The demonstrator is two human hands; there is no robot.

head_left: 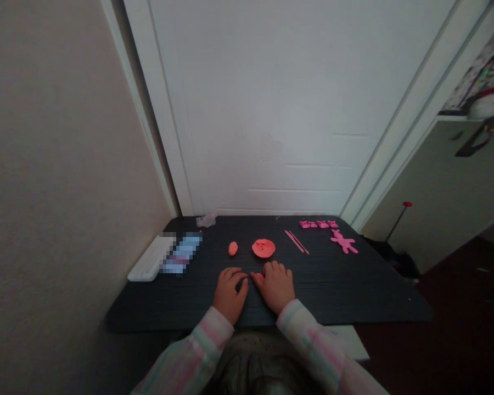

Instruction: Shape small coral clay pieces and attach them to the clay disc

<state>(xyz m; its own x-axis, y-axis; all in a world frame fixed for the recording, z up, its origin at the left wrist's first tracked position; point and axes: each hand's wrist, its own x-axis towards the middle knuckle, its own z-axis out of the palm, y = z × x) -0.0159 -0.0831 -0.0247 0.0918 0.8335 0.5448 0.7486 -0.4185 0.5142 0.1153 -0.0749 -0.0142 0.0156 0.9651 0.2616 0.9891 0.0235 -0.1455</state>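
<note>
My right hand [279, 288] rests near the table's front edge, its thumb and fingers around a small coral piece of modelling clay [260, 277], mostly hidden by the hand. Just left of it, my left hand [229, 293] lies with curved fingers and the thumb held apart, nothing visible in it. Beyond the hands sits a shallow coral clay dish [263, 249] with small bits inside. A rounded coral clay lump [233, 248] lies to the dish's left.
Two thin pink sticks [297, 241] lie right of the dish. Farther right are a pink bear-shaped figure [344, 242] and several pink bow-like pieces [319, 224]. A white box [148, 262], a blurred blue packet [183, 253] and clear plastic [206, 220] occupy the dark table's [341, 291] left side.
</note>
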